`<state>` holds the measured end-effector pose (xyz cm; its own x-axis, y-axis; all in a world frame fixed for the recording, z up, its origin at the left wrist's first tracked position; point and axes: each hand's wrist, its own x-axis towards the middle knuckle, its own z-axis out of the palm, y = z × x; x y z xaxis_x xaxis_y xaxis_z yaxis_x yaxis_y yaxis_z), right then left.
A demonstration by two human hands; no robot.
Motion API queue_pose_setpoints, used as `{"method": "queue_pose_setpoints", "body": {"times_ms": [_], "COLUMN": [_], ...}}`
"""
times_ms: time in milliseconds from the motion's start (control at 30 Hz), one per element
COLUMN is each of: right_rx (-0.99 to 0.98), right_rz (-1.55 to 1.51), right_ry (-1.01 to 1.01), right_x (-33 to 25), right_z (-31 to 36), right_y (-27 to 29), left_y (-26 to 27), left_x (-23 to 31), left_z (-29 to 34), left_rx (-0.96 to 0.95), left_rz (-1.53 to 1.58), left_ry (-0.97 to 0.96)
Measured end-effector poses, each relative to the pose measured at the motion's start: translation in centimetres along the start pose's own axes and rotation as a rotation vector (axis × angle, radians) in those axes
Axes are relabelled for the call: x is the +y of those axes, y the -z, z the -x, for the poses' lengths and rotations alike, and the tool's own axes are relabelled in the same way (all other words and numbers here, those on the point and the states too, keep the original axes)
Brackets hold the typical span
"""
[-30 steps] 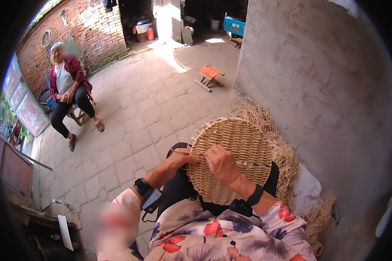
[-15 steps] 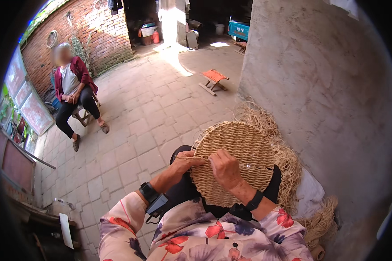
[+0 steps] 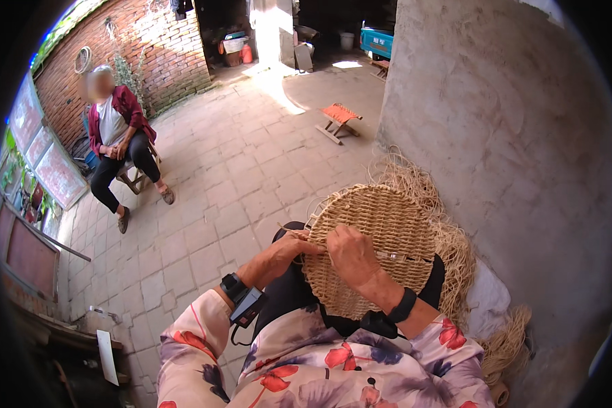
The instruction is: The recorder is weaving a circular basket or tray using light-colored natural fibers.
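Observation:
A round, tan piece of tightly woven straw cord (image 3: 384,211) rests on my lap, tilted up toward me. My left hand (image 3: 284,251) grips its left edge, thumb lying over the weave, and a short cord end sticks out past the fingers. My right hand (image 3: 355,257) is closed in a pinch over the left middle of the piece, close to my left thumb. Whatever lies between its fingertips is hidden. From my right hand a dark slit with a small shiny spot (image 3: 387,256) runs across the weave to its right edge.
Loose straw cord (image 3: 452,255) is heaped along the grey wall (image 3: 496,136) at my right, beside a white cloth (image 3: 488,299). A person (image 3: 119,129) sits on a stool at the left. An orange-topped folding stool (image 3: 340,115) stands ahead on the paving.
My right hand has shifted slightly, and its back now covers more of the weave. My left hand keeps hold of the edge. The whole view has moved a little.

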<state>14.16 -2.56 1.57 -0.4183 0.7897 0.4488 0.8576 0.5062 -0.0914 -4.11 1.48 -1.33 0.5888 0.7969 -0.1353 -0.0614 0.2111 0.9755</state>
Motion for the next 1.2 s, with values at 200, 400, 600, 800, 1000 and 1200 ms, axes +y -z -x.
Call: {"method": "queue_pose_setpoints", "body": {"times_ms": [200, 400, 600, 800, 1000, 1200], "right_rx": [0.087, 0.149, 0.112, 0.133, 0.198, 0.249], "right_rz": [-0.113, -0.404, -0.349, -0.465, -0.338, -0.459], "right_ry": [-0.019, -0.184, -0.184, -0.34, -0.236, -0.349], "right_x": [0.8, 1.8, 1.3, 1.9, 1.1, 2.4], "right_z": [0.8, 2.2, 1.3, 3.0, 1.8, 3.9], "right_y": [-0.3, 0.0, -0.1, -0.4, -0.2, -0.6], "left_y": [0.9, 0.7, 0.6, 2.5, 2.0, 0.9], "left_x": [-0.8, 0.0, -0.4, -2.5, -3.4, -2.3], "left_z": [0.2, 1.0, 0.6, -0.3, -0.4, 0.1], "left_rx": [-0.003, -0.019, -0.053, -0.093, -0.017, 0.098], "left_rz": [-0.126, -0.152, -0.153, -0.308, -0.256, 0.068], "left_ry": [0.04, -0.128, -0.084, -0.261, -0.378, -0.044]}}
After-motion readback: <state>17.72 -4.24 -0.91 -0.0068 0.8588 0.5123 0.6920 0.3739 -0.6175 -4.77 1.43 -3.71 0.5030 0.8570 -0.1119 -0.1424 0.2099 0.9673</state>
